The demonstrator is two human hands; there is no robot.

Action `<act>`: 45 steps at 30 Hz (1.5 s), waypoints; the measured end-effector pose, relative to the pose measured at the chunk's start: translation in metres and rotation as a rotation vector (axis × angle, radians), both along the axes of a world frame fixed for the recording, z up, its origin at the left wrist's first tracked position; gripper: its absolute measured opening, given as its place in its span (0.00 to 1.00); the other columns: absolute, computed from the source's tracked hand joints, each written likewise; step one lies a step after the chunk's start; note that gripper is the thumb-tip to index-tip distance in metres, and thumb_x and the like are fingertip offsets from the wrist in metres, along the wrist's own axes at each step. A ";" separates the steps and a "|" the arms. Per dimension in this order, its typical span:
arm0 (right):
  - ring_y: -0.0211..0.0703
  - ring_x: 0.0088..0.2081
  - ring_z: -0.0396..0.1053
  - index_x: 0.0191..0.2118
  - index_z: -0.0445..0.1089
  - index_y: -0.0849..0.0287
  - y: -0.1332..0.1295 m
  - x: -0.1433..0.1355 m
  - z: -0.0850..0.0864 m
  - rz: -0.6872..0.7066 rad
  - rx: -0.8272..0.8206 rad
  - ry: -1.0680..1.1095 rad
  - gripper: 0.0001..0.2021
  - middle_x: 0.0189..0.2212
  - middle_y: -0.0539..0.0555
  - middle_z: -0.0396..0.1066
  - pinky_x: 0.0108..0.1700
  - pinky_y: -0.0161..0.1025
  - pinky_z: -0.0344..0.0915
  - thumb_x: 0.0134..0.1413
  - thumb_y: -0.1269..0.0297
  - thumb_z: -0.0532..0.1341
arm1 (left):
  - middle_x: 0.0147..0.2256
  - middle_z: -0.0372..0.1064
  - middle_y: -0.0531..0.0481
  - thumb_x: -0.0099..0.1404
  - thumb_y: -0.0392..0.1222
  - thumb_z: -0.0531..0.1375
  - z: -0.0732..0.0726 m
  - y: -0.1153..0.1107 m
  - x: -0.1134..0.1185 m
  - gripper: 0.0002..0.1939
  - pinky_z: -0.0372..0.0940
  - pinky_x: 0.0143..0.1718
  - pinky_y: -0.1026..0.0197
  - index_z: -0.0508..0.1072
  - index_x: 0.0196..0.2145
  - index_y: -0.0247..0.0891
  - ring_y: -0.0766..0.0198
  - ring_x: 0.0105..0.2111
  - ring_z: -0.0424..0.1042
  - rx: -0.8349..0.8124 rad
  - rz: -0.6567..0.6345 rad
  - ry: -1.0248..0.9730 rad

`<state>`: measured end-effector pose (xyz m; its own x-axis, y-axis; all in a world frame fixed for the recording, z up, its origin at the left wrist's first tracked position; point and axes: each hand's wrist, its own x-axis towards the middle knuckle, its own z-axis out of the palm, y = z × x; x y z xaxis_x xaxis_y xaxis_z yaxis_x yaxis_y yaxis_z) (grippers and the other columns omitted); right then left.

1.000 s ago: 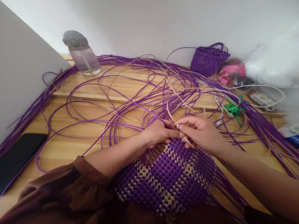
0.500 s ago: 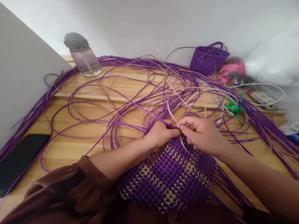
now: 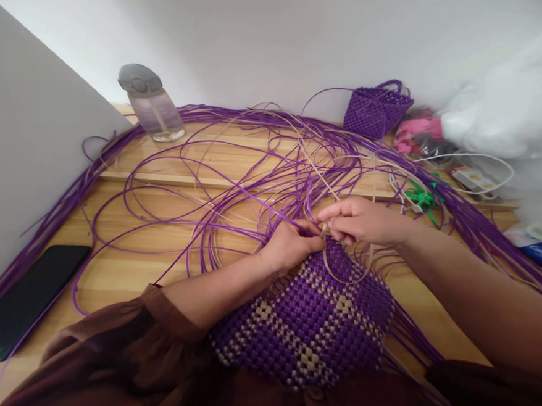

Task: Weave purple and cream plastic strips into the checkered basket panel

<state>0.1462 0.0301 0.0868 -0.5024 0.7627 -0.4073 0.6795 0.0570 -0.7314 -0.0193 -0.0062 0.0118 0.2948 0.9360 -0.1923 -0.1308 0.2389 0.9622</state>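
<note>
Farther over the weave than in the earlier head frame, the right hand (image 3: pixel 362 222) extended its index finger, others curled; any grip was unclear. Its left hand (image 3: pixel 291 244) pinched the far edge of the woven piece (image 3: pixel 312 311), at the near counter (image 3: pixel 127 273). Strand-weaving seemed underway, calling next for tightening the pale loop (image 3: pixel 346 282).

A phone (image 3: pixel 27 300) lies left of the woven piece (image 3: pixel 309 317); behind them, a bottle (image 3: pixel 154 111) stands left and a bag (image 3: pixel 374 115) right, with strands (image 3: pixel 203 113) on the table (image 3: pixel 127 264) between.
</note>
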 end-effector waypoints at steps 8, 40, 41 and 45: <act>0.33 0.22 0.60 0.26 0.69 0.60 0.004 -0.002 -0.021 -0.271 0.134 0.173 0.12 0.20 0.48 0.66 0.25 0.34 0.56 0.49 0.56 0.63 | 0.17 0.61 0.60 0.50 0.33 0.64 0.002 -0.002 -0.001 0.03 0.54 0.21 0.68 0.74 0.27 0.34 0.75 0.16 0.56 -0.037 -0.034 0.036; 0.36 0.25 0.59 0.25 0.67 0.59 0.008 0.003 -0.021 -0.236 0.378 -0.216 0.14 0.21 0.47 0.64 0.28 0.36 0.53 0.48 0.52 0.62 | 0.19 0.65 0.61 0.50 0.30 0.64 0.005 -0.003 -0.004 0.18 0.58 0.19 0.70 0.67 0.39 0.38 0.73 0.16 0.63 -0.045 -0.055 -0.045; 0.37 0.25 0.59 0.25 0.66 0.59 0.007 0.005 -0.021 -0.245 0.359 -0.219 0.14 0.20 0.48 0.64 0.28 0.36 0.53 0.48 0.52 0.62 | 0.19 0.66 0.60 0.50 0.30 0.64 0.004 -0.003 -0.004 0.18 0.59 0.19 0.70 0.68 0.39 0.37 0.73 0.16 0.63 -0.034 -0.060 -0.053; 0.38 0.26 0.61 0.26 0.67 0.58 -0.005 0.012 -0.022 -0.273 0.388 -0.202 0.16 0.22 0.49 0.67 0.29 0.37 0.55 0.52 0.50 0.59 | 0.21 0.68 0.57 0.50 0.30 0.64 0.004 -0.003 -0.004 0.14 0.61 0.21 0.69 0.71 0.36 0.34 0.73 0.18 0.65 -0.067 -0.058 -0.028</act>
